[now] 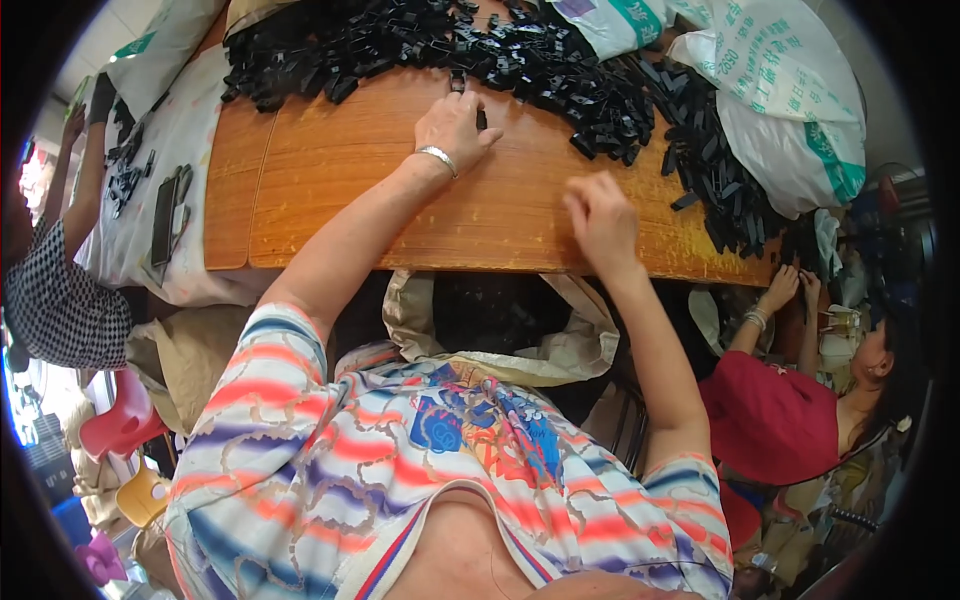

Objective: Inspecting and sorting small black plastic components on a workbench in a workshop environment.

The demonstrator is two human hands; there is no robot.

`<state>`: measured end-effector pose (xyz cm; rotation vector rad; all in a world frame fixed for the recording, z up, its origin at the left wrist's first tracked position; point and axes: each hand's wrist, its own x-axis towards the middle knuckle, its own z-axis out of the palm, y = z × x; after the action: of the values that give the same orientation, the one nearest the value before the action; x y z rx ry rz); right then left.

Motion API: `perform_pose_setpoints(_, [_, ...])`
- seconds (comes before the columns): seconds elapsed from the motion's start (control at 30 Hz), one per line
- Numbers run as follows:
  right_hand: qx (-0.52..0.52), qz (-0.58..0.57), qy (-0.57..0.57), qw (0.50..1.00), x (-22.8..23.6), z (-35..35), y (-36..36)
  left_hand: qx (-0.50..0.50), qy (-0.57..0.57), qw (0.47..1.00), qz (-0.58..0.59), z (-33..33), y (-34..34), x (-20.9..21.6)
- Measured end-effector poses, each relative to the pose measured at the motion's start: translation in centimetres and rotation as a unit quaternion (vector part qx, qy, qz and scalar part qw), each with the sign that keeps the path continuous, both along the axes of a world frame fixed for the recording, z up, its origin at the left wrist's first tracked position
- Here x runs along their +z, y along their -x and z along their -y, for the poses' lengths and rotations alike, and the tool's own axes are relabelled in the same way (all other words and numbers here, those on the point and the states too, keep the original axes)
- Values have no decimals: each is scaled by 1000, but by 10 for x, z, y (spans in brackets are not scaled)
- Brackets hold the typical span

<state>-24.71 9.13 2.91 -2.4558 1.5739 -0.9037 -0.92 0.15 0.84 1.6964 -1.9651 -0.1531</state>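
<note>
My left hand is stretched forward over the wooden table, at the near edge of a pile of small black plastic parts. Its fingers are bent, and a black plastic part shows between the fingers and the thumb. Just beyond the fingertips lies another black part. Over the table's near right side, my right hand is raised with its fingers curled together. Whatever it may hold is hidden. Below the table edge, in front of me, hangs an open pale sack with a dark inside.
White plastic bags stand at the far right beside longer black parts. On the left, a co-worker sits by a cloth-covered surface. Another co-worker in red works at the right. The wooden table ends close before me.
</note>
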Motion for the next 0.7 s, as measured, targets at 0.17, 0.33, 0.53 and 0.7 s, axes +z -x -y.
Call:
perform_pose_setpoints(0.17, [-110, -94, 23, 989, -16, 65, 3, -71, 24, 996, -44, -6, -2, -5])
perform_pose_setpoints(0.33, [-133, -115, -12, 984, -21, 78, 0, -203, 78, 975, -39, -32, -13, -8])
perform_pose_setpoints(0.53, [16, 13, -135, 991, -16, 52, -16, -214, 26, 974, -71, -57, -28, -5])
perform_pose_setpoints(0.7, [48, 3, -92, 995, -9, 45, -20, -165, 68, 982, -61, -55, -42, -18])
